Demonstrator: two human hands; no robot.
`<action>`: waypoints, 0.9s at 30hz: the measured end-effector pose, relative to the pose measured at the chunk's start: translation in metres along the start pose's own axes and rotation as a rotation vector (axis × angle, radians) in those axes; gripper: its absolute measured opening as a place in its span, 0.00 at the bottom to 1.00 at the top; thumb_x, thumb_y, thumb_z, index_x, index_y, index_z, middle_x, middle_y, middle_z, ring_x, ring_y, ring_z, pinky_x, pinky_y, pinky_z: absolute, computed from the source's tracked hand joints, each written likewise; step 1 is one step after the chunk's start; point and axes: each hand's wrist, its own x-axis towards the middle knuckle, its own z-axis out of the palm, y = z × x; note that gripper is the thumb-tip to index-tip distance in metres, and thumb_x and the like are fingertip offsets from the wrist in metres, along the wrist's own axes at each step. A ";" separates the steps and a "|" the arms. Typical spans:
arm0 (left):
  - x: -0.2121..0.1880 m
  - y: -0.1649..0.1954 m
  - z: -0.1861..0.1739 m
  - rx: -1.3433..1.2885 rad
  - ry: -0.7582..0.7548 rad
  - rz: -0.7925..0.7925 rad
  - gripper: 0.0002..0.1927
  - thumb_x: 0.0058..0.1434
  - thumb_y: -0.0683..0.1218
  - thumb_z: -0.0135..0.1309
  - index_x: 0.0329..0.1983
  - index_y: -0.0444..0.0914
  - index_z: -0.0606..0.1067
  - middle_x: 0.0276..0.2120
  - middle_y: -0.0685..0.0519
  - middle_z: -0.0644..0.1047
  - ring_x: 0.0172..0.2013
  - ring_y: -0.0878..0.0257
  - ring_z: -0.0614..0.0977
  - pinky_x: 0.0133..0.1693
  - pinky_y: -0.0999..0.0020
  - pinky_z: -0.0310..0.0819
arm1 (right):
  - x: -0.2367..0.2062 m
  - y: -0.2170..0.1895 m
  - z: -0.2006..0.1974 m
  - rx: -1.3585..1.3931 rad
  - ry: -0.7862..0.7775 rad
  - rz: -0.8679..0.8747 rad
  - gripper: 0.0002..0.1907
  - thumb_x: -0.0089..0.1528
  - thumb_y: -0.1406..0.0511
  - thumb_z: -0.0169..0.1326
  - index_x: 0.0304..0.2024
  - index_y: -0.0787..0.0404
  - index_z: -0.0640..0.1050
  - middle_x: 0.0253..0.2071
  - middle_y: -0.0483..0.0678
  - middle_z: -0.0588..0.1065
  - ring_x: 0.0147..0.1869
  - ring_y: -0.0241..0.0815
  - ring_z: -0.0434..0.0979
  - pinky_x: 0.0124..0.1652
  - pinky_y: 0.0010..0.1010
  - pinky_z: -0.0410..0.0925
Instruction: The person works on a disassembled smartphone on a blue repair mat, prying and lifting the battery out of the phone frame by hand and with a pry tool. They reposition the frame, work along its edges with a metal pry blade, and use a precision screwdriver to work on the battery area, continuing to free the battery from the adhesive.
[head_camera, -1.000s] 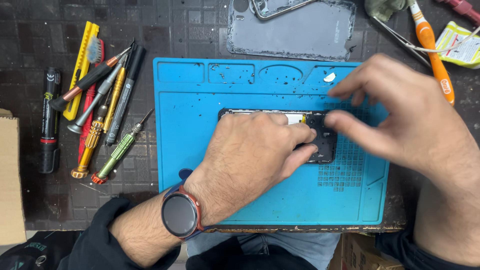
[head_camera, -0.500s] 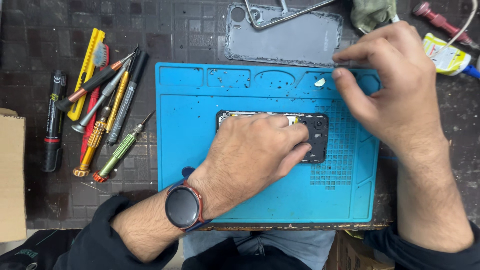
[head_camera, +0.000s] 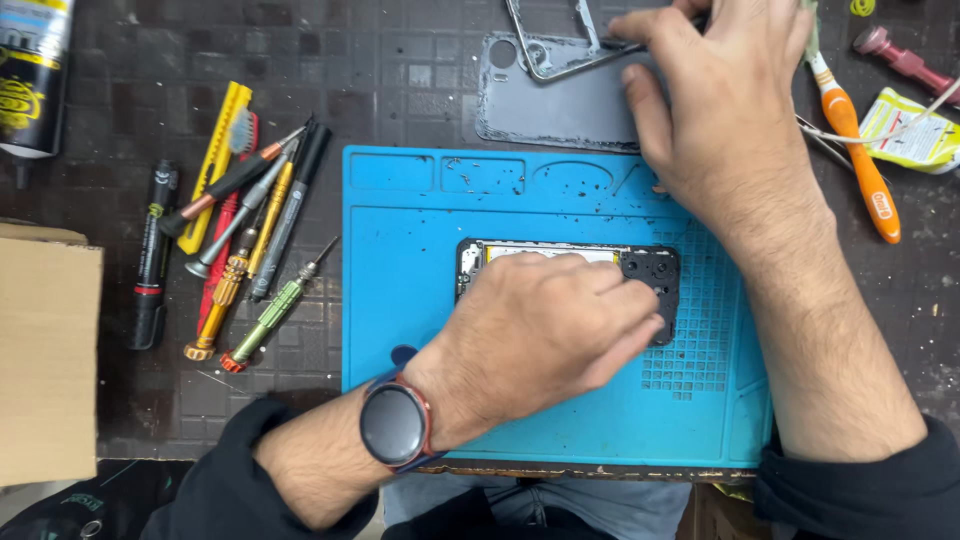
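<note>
Dark tiled workbench (head_camera: 400, 90), scuffed, underlying everything. Centred on it, blue silicone work mat (head_camera: 410, 300) with shallow compartments along far edge and a grid of small cells at right.

Left forearm in from bottom, dark sleeve, round watch (head_camera: 396, 424) at wrist. Left hand (head_camera: 545, 335) flat, palm down, fingers close together, pressing on opened phone (head_camera: 655, 275) lying lengthwise mid-mat; only far edge and right end of phone visible, black inner plate with screw holes exposed at right end.

Right forearm in from bottom right, crossing right side of mat. Right hand (head_camera: 725, 110) beyond far edge of mat, fingers curled together over grey back cover (head_camera: 545, 105) and thin metal frame (head_camera: 555, 45) lying on it; fingertips at frame's edge. Whether pinching anything: cannot tell, grip hidden by fingers.

Cardboard box (head_camera: 45, 355) at left edge. Spray can (head_camera: 30, 75) at top left corner, partly cropped.

Tool cluster left of mat: yellow cutter (head_camera: 215, 165), black marker (head_camera: 153, 255), several screwdrivers, green-handled screwdriver (head_camera: 275, 310) nearest the mat.

Right of right hand: orange-handled tool (head_camera: 860, 175), yellow-green sachet (head_camera: 915, 130), pink-handled tool (head_camera: 905, 60).
</note>
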 end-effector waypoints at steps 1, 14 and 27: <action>0.000 0.001 0.001 -0.018 0.024 0.037 0.11 0.65 0.49 0.61 0.31 0.40 0.74 0.26 0.55 0.74 0.32 0.58 0.81 0.35 0.61 0.75 | 0.000 -0.001 0.002 -0.014 -0.004 0.002 0.14 0.64 0.72 0.61 0.52 0.61 0.76 0.53 0.56 0.68 0.63 0.58 0.63 0.59 0.51 0.57; 0.004 -0.003 -0.022 0.060 0.417 0.241 0.13 0.64 0.43 0.67 0.48 0.40 0.76 0.31 0.58 0.75 0.29 0.63 0.77 0.32 0.69 0.71 | -0.004 -0.002 -0.018 0.114 0.031 -0.082 0.11 0.68 0.76 0.57 0.49 0.61 0.72 0.51 0.50 0.69 0.60 0.52 0.67 0.57 0.39 0.64; -0.006 -0.038 -0.010 -0.452 0.674 0.024 0.31 0.77 0.43 0.61 0.66 0.45 0.50 0.53 0.50 0.66 0.40 0.68 0.73 0.31 0.79 0.68 | -0.050 0.042 -0.052 0.327 0.109 0.214 0.14 0.81 0.68 0.32 0.52 0.70 0.70 0.50 0.55 0.74 0.53 0.45 0.77 0.52 0.32 0.70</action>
